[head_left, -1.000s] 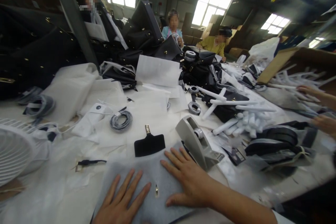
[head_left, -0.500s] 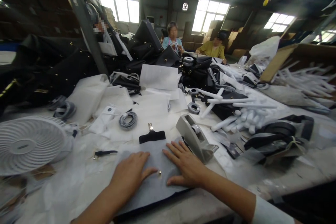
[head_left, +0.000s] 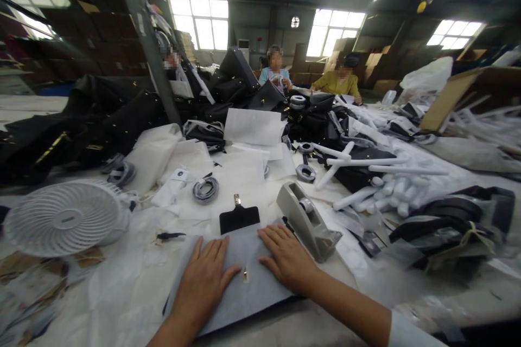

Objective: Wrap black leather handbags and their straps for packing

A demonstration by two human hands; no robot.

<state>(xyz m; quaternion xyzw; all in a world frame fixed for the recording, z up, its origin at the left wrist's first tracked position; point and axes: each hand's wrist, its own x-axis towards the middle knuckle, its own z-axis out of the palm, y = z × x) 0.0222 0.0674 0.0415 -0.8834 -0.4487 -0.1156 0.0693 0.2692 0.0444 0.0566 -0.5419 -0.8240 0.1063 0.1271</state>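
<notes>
A thin whitish sheet (head_left: 240,301) covers a dark flat piece, whose black edge shows along the bottom. Through the sheet pokes a small gold metal fitting (head_left: 245,274). On the left part of the sheet my left hand (head_left: 205,276) lies flat, fingers apart. My right hand (head_left: 287,257) rests on the right part, fingers stretched out, close to a grey tape dispenser (head_left: 303,222). Beyond the sheet's far edge sticks out a black flap (head_left: 239,219) with a metal clasp (head_left: 237,200). Neither hand grips anything.
A white fan (head_left: 67,219) stands at left. Coiled grey-wrapped straps (head_left: 205,190), white paper sheets (head_left: 252,126), white foam rods (head_left: 362,161) and black bags (head_left: 234,73) cover the table. A cardboard box (head_left: 448,100) is at right. Several people sit beyond the table.
The view has tilted up and shifted left. My left hand has turned and flattened further on the sheet, and more of the black flap shows. My right hand has slid slightly.
</notes>
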